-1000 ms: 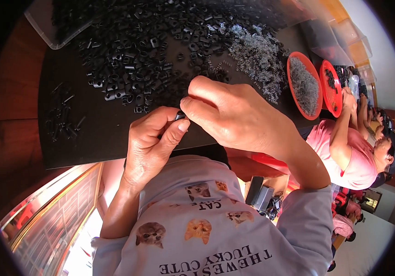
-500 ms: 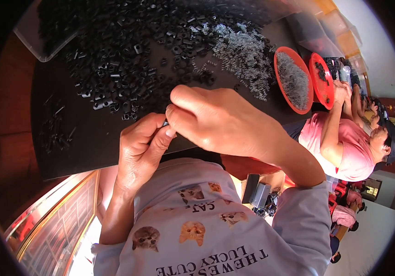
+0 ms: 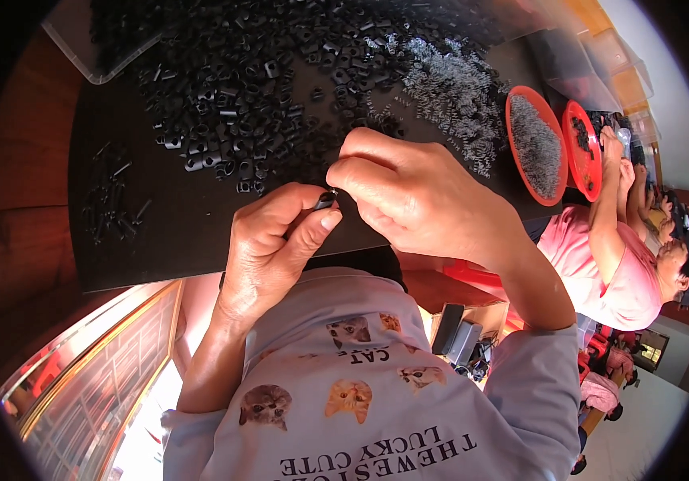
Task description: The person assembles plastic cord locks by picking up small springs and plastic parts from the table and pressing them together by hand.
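Note:
My left hand (image 3: 268, 240) is closed, thumb and forefinger gripping a small black plastic barrel (image 3: 325, 201) above the table's near edge. Close against its upper end is my right hand (image 3: 428, 196), fingers curled in a pinch. A tiny metallic glint shows between the fingertips and the barrel, too small to name. Beyond my hands spreads a heap of black plastic barrels (image 3: 232, 116), some with holes through them. A loose pile of small metal coil springs (image 3: 452, 92) adjoins it on the right.
Several thin black pieces (image 3: 112, 196) lie on the dark table (image 3: 192, 236) at left. At right stand a red bowl (image 3: 513, 144) of springs and a second red bowl (image 3: 575, 164) with black bits. A clear plastic bin (image 3: 96, 74) sits far left. A co-worker in pink (image 3: 593, 264) sits to the right.
The view has shifted, so the table and both hands sit differently in the picture. My fingertips have parted slightly, and the black barrel in my left hand now shows more plainly.

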The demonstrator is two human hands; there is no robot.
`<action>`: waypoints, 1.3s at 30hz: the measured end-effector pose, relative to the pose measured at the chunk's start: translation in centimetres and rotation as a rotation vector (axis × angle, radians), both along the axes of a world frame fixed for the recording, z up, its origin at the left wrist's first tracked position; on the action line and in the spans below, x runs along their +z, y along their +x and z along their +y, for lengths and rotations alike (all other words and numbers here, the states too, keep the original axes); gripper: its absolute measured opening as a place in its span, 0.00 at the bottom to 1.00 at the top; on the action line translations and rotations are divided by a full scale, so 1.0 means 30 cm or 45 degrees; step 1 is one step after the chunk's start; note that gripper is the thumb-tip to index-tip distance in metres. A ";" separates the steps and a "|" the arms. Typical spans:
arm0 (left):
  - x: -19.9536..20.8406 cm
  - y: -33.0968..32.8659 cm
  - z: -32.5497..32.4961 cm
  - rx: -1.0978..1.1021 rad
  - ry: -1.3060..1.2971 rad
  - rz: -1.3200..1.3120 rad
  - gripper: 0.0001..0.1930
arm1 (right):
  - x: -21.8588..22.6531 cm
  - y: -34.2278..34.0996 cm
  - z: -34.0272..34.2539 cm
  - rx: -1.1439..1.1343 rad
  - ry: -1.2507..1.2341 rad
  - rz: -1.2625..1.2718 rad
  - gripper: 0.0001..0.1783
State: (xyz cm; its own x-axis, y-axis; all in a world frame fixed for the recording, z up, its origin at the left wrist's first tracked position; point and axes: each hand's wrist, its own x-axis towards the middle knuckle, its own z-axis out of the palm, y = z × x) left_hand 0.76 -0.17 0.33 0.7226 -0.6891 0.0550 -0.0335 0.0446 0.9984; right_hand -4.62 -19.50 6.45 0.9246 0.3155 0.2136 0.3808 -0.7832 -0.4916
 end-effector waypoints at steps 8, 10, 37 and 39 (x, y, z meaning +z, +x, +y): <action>-0.008 0.002 -0.003 -0.030 -0.015 -0.082 0.07 | 0.038 0.000 0.050 0.087 -0.321 -0.148 0.07; -0.009 0.008 -0.004 -0.030 -0.069 -0.119 0.08 | 0.046 0.001 0.056 0.127 -0.402 -0.158 0.08; -0.012 0.020 0.022 0.006 -0.114 -0.206 0.08 | -0.023 -0.070 0.081 -0.047 0.334 -0.070 0.24; -0.007 0.020 0.023 0.027 -0.124 -0.177 0.08 | -0.033 -0.072 0.080 -0.059 0.352 -0.069 0.23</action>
